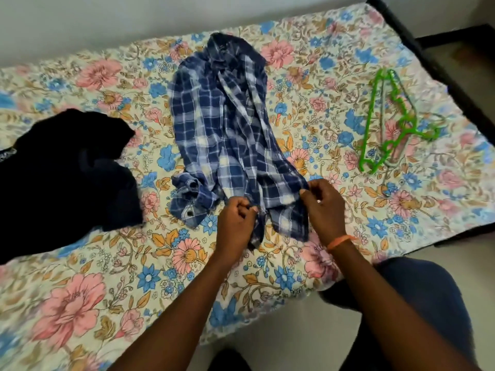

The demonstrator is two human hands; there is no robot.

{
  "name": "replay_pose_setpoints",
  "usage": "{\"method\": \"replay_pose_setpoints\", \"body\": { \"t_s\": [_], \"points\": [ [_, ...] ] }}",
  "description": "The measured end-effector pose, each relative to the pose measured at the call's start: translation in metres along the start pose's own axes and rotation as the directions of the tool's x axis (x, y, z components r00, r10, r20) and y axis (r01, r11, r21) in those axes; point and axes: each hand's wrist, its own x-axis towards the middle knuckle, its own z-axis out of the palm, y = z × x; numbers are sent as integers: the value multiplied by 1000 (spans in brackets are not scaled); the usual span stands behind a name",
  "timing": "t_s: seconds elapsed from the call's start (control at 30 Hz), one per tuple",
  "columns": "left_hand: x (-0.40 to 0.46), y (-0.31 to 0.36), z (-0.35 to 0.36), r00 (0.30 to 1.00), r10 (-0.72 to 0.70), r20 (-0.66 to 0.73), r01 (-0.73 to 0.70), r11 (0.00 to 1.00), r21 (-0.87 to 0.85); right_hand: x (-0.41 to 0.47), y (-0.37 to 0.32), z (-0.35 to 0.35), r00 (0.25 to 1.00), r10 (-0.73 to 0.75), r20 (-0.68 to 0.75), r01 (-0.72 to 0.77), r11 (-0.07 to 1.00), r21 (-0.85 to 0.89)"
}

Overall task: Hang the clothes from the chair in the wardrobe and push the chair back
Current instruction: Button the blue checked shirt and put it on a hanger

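Mid-bed, on floral bedsheet (80, 303): blue plaid shirt (222, 124), crumpled, collar toward wall, hem toward viewer. Hem pinched at two points: left hand (235, 223), fingers curled onto fabric near centre; right hand (324, 207), thumb and fingers closed on hem's right edge, orange wristband (340, 241) at wrist. Left of shirt, apart: dark garment (67, 170), heaped. Right of shirt, well apart: green plastic hangers (388, 121), stacked flat. Beyond right edge: dark bed frame (428, 52).
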Motion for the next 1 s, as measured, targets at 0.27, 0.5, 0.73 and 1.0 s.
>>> {"method": "replay_pose_setpoints", "body": {
  "t_s": [0.27, 0.5, 0.73, 1.0],
  "points": [
    [20, 22, 23, 997, 57, 46, -61, 995, 82, 4, 26, 3, 880, 433, 195, -472, 844, 254],
    [22, 29, 45, 979, 192, 71, -203, 946, 254, -7, 36, 1, 892, 440, 108, -450, 837, 312],
    [40, 36, 55, 986, 26, 163, -79, 941, 329, 2, 40, 2, 886, 443, 134, -457, 791, 406],
    [45, 63, 25, 921, -81, 381, 27, 989, 143, 15, 18, -34, 814, 526, 246, -576, 674, 462]
  ]
}}
